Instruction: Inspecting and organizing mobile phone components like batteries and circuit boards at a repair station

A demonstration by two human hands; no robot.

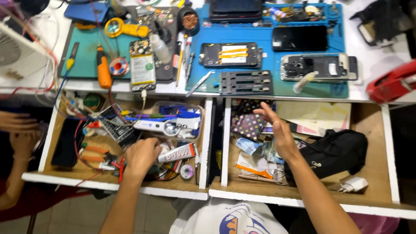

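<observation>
Below, cluttered workbench (377,43), open drawers (372,125), tiled floor (82,212)

Bright, even overhead light, soft shadows inside the drawers, wide-angle bending and slight blur at the edges.

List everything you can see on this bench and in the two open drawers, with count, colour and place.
work mat: one, blue, bench top right
work mat: one, green, bench top left
opened phones: at least three, dark and silver, on the blue mat
screwdriver: one, orange, on the green mat
magnifier: one, yellow, bench top left
squeeze bottle: one, clear, between the mats
glue tube: one, white and red, left drawer
pliers: one, orange handles, left drawer
pouch: one, black, right drawer
charger plug: one, white, right drawer front
another person's hands: two, far left edge
left hand: one, in the left drawer beside the glue tube
right hand: one, open, over papers in the right drawer
</observation>
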